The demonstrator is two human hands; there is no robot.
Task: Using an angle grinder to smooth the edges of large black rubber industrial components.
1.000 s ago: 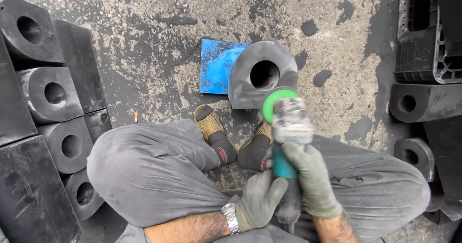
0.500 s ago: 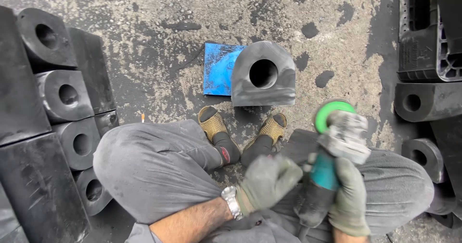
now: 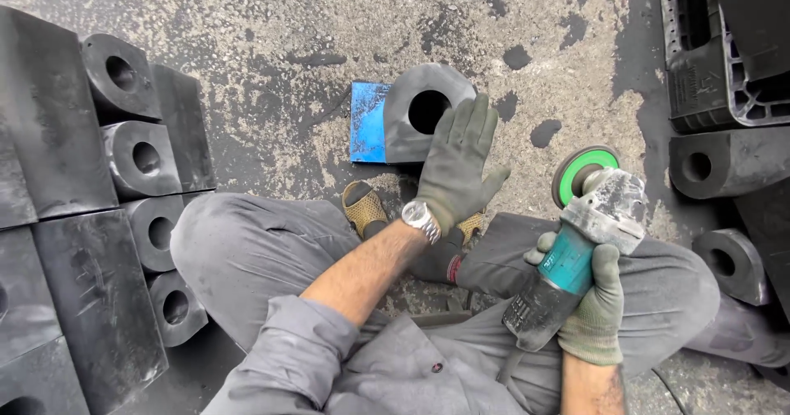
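Gripping the angle grinder (image 3: 576, 242), right hand (image 3: 594, 316) hides its handle; left hand (image 3: 455, 168) spread open.

head view, looking steeply down, close

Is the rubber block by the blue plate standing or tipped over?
Standing: the rubber block rests on its flat base on the blue plate, hole facing forward.

Bare floor (image 3: 271, 37) lies open across the upper middle of the frame. Black blocks (image 3: 123, 160) wall the left edge; a pallet (image 3: 699, 69) and more blocks (image 3: 724, 164) crowd the right.
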